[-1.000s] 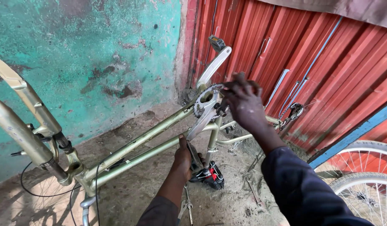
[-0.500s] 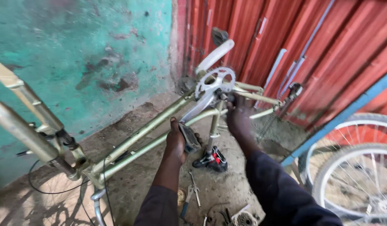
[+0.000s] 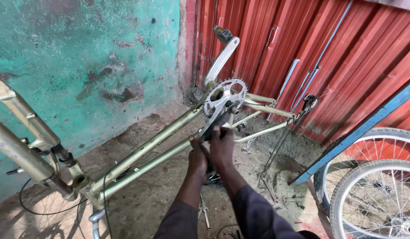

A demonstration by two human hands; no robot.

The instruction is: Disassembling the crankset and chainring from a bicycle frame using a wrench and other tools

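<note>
An upside-down olive-gold bicycle frame lies in front of me on the dirt floor, without wheels. Its chainring and silver crank arm with a black pedal stick up at the middle. My left hand and my right hand are side by side, both closed around the lower crank arm just below the chainring. A red and black pedal is mostly hidden behind my hands. The fork legs reach toward the left edge.
A teal plastered wall stands behind the frame, a red corrugated metal wall to the right. Two spoked wheels lean at the lower right beside a blue bar. A loose chain hangs from the frame. Wrenches lie on the ground.
My right hand came down from the chainring to the lower crank arm beside my left hand. The view has shifted closer and a little to the right.
</note>
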